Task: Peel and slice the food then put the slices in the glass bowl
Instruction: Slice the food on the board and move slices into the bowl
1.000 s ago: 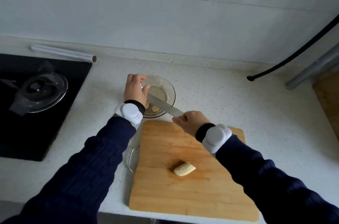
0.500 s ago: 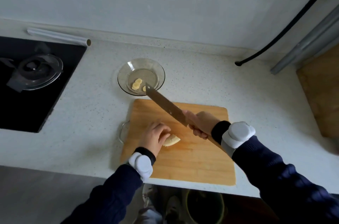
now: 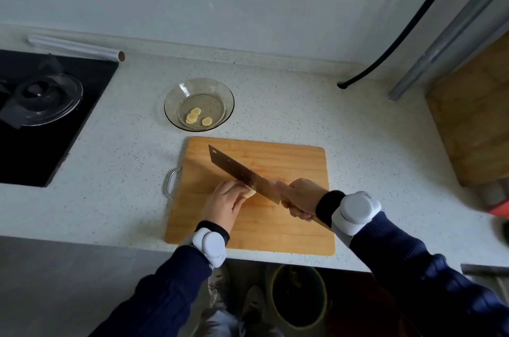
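Fingers of my left hand curl over the banana and pin it to the board, about mid-board, toward the front edge. I see only the banana's right tip; the rest is under the hand. My right hand is wrapped tight round the handle of the knife. The blade slants from that hand toward the board's far left corner, with its edge at the banana's exposed tip, against the left knuckles. I can't tell if it has bitten in. The bowl sits just behind the board's far left corner, not touching, with a few slices inside. The hob is well left of the board.
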